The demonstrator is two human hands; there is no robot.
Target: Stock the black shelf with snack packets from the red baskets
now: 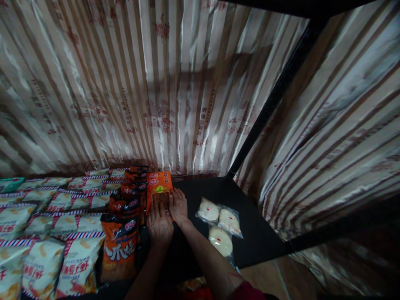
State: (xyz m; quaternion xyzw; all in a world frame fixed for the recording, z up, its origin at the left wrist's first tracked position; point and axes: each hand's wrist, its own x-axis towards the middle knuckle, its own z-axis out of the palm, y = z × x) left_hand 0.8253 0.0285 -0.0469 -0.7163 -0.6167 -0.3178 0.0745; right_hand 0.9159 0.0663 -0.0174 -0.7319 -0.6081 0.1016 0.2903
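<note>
An orange box or packet with a brown picture lies on the black shelf, beside a row of orange snack bags. My left hand lies flat on its lower part, fingers stretched forward. Close beside it, my right hand rests on the packet's right edge with its fingers extended. Neither hand is wrapped round anything. To the right of my hands lie clear-wrapped round pale items with small red marks.
Several rows of white snack bags fill the left side. Striped, shiny curtain sheeting hangs behind the shelf. A black post rises slanting from the shelf's back corner. Tiled floor shows below at the right.
</note>
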